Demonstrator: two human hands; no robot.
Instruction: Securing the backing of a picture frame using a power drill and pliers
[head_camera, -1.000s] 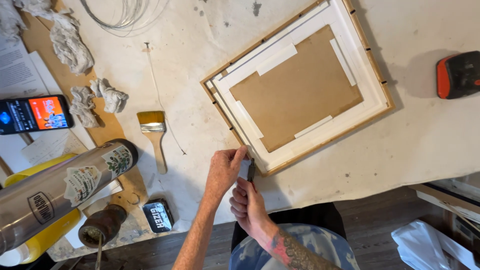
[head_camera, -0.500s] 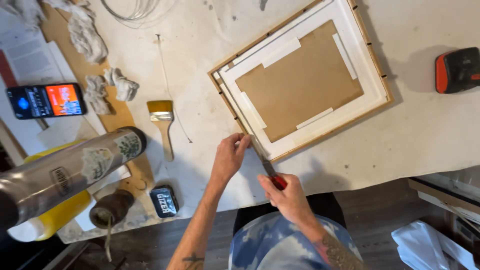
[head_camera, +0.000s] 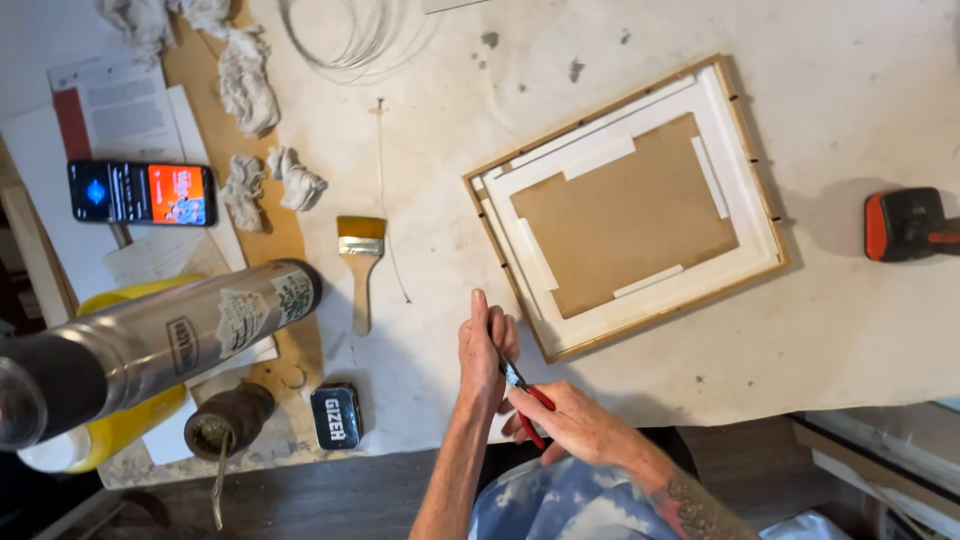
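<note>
A wooden picture frame (head_camera: 760, 215) lies face down on the white-covered table, its brown backing board (head_camera: 625, 215) taped onto white mat. My right hand (head_camera: 575, 425) grips red-handled pliers (head_camera: 525, 390) near the table's front edge, just left of the frame's near corner. My left hand (head_camera: 485, 350) is beside it, fingers pinched at the pliers' jaws. Whatever sits between the jaws is too small to make out.
A flat paintbrush (head_camera: 360, 265) lies left of my hands. A steel flask (head_camera: 150, 345), a dark tin (head_camera: 335, 415), a phone (head_camera: 140, 192), crumpled rags (head_camera: 270, 180), coiled wire (head_camera: 345, 30) and papers fill the left side. A red-and-black tool (head_camera: 910, 222) sits far right.
My hands drew back from the frame's near edge toward the table front. The red-handled pliers now show in my right hand, meeting the left fingers. The view shifted right.
</note>
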